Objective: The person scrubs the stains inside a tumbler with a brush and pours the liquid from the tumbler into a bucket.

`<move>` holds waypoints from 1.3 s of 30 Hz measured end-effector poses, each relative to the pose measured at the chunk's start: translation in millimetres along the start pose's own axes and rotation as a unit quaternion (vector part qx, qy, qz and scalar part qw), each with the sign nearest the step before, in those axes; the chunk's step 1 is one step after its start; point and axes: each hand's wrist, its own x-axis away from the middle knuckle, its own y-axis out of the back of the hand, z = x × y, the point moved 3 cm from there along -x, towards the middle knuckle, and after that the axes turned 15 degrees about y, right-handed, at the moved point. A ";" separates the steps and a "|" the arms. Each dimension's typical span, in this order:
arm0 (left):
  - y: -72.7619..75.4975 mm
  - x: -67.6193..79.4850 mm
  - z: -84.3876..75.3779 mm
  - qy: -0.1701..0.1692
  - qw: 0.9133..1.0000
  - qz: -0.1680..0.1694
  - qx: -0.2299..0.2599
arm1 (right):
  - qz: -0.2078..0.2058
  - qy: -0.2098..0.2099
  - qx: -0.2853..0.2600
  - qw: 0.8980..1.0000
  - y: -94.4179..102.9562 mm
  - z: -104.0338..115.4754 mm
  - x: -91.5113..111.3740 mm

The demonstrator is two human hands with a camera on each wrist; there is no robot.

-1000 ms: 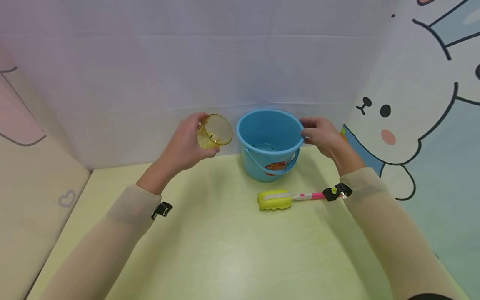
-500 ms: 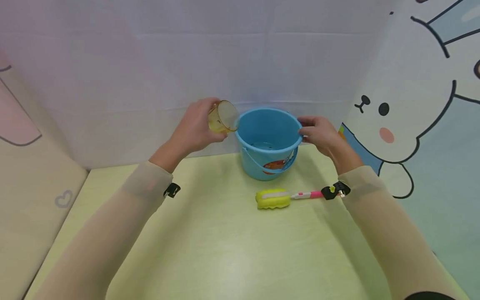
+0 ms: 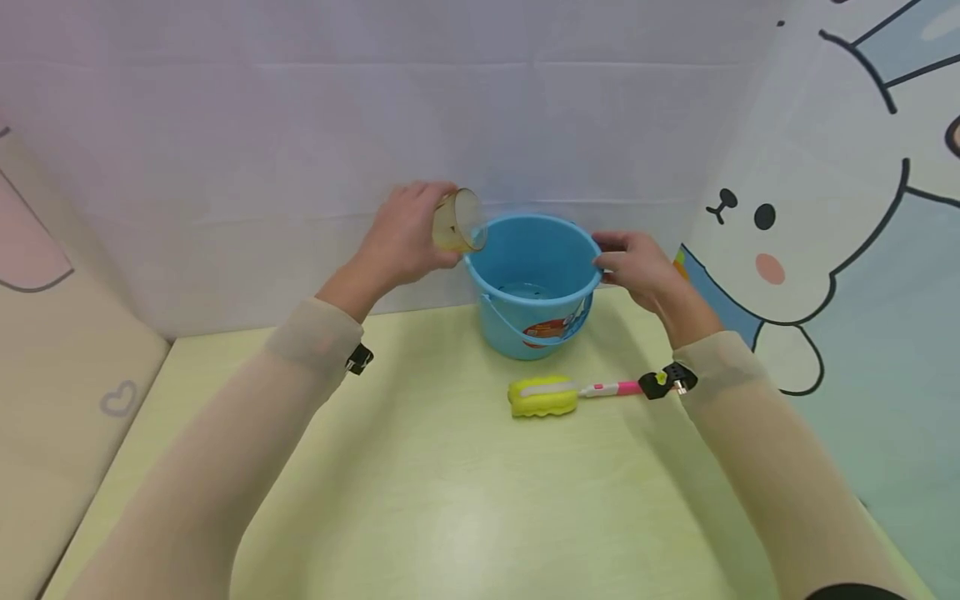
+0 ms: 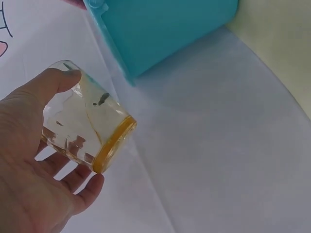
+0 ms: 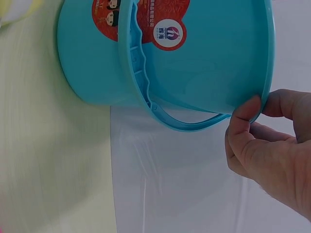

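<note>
In the head view my left hand [image 3: 401,237] grips a clear amber-tinted glass cup [image 3: 457,222], tilted with its mouth over the left rim of a blue bucket [image 3: 498,323]. The left wrist view shows the thumb on one side of the cup [image 4: 77,116] and fingers on the other; liquid and dark bits lie inside it. My right hand [image 3: 637,268] pinches the bucket's right rim, thumb and fingers on either side, as the right wrist view shows of the bucket [image 5: 204,73]. The bucket stands upright, handle down, with some liquid at its bottom.
A yellow sponge brush [image 3: 543,397] with a pink and white handle lies in front of the bucket on the pale yellow-green table [image 3: 420,467]. A white cloth wall [image 3: 300,150] rises right behind, and printed panels stand on both sides.
My left hand has carried the cup up and right to the bucket's rim, tipping it further. The right hand keeps its hold on the rim.
</note>
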 end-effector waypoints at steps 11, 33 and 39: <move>-1.5 -6.2 -13.5 -0.001 1.000 0.006 -0.030 | -0.005 -0.001 -0.002 1.000 2.9 -3.8 1.1; -9.6 -3.8 -21.0 -0.029 0.998 -0.005 -0.062 | 0.000 -0.003 0.002 1.000 0.7 -2.8 2.1; -8.4 -4.2 -23.4 -0.033 0.997 -0.010 -0.063 | 0.000 -0.005 0.007 1.000 1.9 -2.8 2.5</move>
